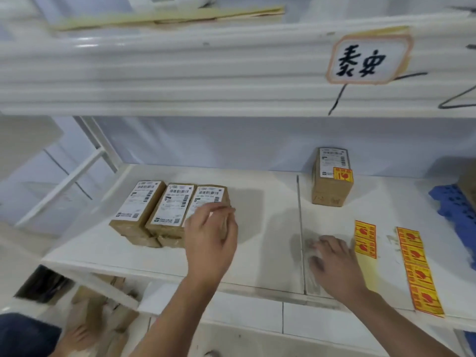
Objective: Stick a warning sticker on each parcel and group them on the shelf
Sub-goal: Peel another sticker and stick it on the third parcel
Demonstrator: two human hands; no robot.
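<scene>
I'm bringing my left hand (210, 235), fingers loosely curled, grip unclear, onto the parcel (207, 199). It's probably light and stiff, so I'm taking its sides. Right hand (332, 261) is blurring, fingers can't tell.

Both arms are bare and reach away from the near edge. The left hand (211, 235) is on the left and farther out. Its back faces the camera, and its fingers (219, 211) bend a little at the tips. They are blurry, so it is not clear if they hold anything. The right hand (332, 264) is nearer. It lies flat, palm down, with its fingers spread out and pointing left.
</scene>
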